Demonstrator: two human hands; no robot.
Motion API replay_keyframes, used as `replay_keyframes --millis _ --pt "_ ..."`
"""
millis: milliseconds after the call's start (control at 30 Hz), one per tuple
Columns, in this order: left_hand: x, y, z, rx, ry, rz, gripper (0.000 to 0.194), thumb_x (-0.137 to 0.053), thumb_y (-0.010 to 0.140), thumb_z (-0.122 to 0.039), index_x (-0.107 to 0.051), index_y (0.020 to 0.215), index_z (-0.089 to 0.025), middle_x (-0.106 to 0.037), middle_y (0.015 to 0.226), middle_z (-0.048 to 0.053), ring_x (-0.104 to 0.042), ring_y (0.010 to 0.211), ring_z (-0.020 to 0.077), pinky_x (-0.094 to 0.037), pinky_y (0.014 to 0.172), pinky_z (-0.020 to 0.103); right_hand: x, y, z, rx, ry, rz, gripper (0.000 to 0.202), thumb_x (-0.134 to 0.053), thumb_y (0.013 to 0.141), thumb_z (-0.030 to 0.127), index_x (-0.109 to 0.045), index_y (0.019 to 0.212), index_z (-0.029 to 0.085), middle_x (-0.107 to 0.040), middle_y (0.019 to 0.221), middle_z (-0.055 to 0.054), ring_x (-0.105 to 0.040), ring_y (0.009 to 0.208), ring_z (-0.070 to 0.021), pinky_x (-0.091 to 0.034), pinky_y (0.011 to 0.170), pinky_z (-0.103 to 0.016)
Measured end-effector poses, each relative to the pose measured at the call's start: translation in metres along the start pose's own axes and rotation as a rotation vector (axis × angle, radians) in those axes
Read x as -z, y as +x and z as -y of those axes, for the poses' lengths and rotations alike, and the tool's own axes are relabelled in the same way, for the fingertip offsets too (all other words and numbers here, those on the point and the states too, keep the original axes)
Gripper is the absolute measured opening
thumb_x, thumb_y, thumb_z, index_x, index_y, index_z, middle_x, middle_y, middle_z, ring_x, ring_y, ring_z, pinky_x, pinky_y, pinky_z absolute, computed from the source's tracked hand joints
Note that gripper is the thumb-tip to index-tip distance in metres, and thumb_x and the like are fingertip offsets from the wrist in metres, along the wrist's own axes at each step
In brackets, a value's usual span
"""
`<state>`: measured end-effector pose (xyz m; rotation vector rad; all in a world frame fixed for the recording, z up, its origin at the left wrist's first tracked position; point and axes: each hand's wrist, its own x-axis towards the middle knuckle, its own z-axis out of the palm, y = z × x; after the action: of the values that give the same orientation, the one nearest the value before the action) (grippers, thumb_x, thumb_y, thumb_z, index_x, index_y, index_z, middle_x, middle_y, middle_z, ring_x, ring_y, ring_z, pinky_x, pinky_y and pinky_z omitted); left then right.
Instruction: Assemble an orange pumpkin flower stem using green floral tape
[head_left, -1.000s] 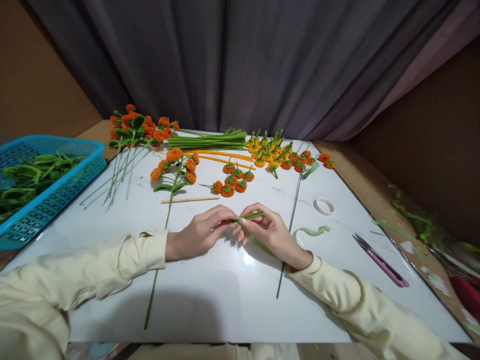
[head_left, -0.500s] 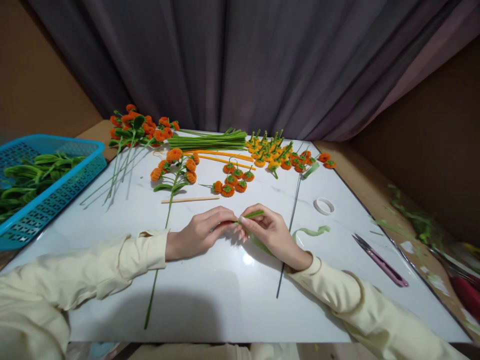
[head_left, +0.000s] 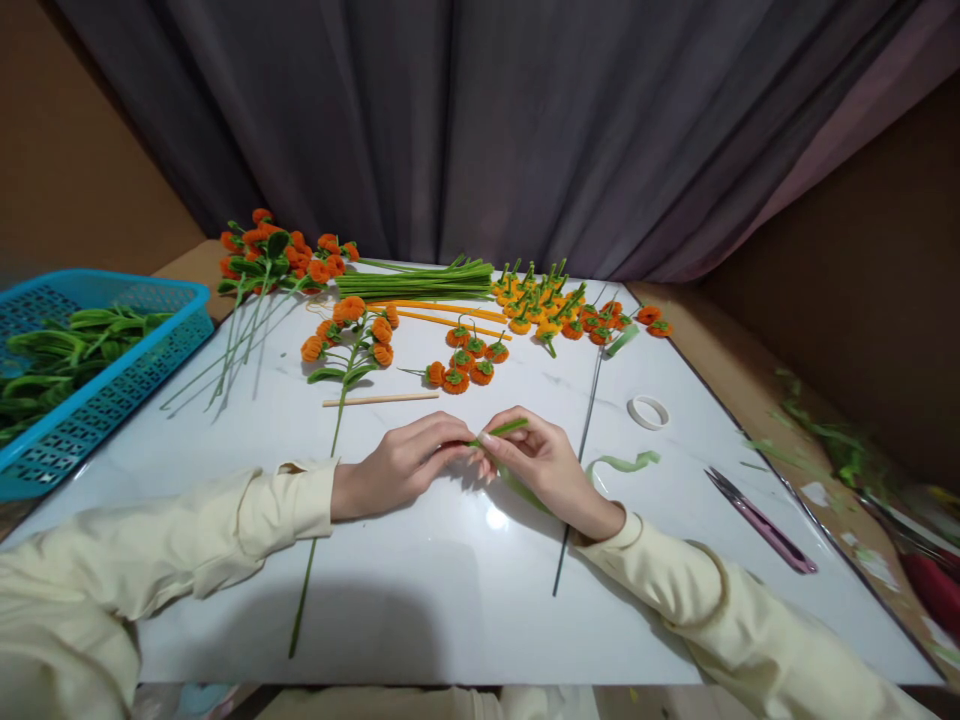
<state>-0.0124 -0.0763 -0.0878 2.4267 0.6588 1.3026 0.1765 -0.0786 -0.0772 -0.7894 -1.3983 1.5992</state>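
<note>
Over the middle of the white table, my left hand (head_left: 405,462) and my right hand (head_left: 536,465) meet, fingertips pinched on a short green pipe cleaner (head_left: 510,428). It sticks out past my right thumb. A strip of pale green floral tape (head_left: 626,462) lies on the table beyond my right hand; more green tape shows under the palm. Behind my left hand lies a flower stem (head_left: 337,420) with orange pipe-cleaner blooms (head_left: 349,311), its lower part passing under my left wrist. A small group of orange flower heads (head_left: 459,360) rests just beyond my fingers.
At the left stands a blue basket (head_left: 202,322) of green leaves. A wooden stick (head_left: 381,400), green pipe cleaners (head_left: 416,282), yellow flower heads (head_left: 540,305) and finished orange stems (head_left: 277,250) lie farther back. To the right are a white tape ring (head_left: 648,412) and pink-handled scissors (head_left: 761,522). A dark wire (head_left: 592,400) runs beside my right hand.
Almost nothing differs; my fingertips have shifted very slightly around the green pipe cleaner.
</note>
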Motion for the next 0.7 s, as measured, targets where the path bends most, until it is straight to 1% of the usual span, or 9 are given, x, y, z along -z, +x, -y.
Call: replay_keyframes --millis 233,400,700 --pt "0.0003 0.0006 -0.0015 0.022 -0.045 0.030 0.015 -0.049 0.088 -0.006 -0.053 0.100 -0.014 -0.060 0.085 0.007 -0.056 0.082 0.0145 -0.050 0.073 0.027 0.0000 -0.0008 0.0003 0.004 0.005 0.016 0.019 -0.067 0.079 0.033 -0.056 0.083 0.018 -0.067 0.069 -0.001 -0.063 0.058 -0.0122 -0.053 0.059 -0.027" --pt "0.0006 0.0003 -0.0024 0.054 -0.050 0.066 0.013 -0.046 0.089 -0.009 -0.051 0.099 -0.016 -0.058 0.084 0.007 -0.055 0.079 0.0143 -0.048 0.070 0.026 0.0002 -0.0001 0.0008 -0.016 0.011 0.014 0.021 -0.070 0.077 0.033 -0.057 0.083 0.018 -0.067 0.069 0.000 -0.063 0.059 -0.0129 -0.054 0.060 -0.028" --pt "0.0015 0.0006 -0.0036 0.069 -0.055 0.072 0.011 -0.047 0.088 -0.009 -0.050 0.097 -0.015 -0.057 0.083 0.006 -0.054 0.077 0.0127 -0.047 0.068 0.024 0.0009 -0.0011 0.0023 -0.034 0.037 0.038 0.023 -0.072 0.074 0.030 -0.057 0.088 0.019 -0.065 0.071 0.000 -0.063 0.060 -0.0123 -0.053 0.060 -0.027"
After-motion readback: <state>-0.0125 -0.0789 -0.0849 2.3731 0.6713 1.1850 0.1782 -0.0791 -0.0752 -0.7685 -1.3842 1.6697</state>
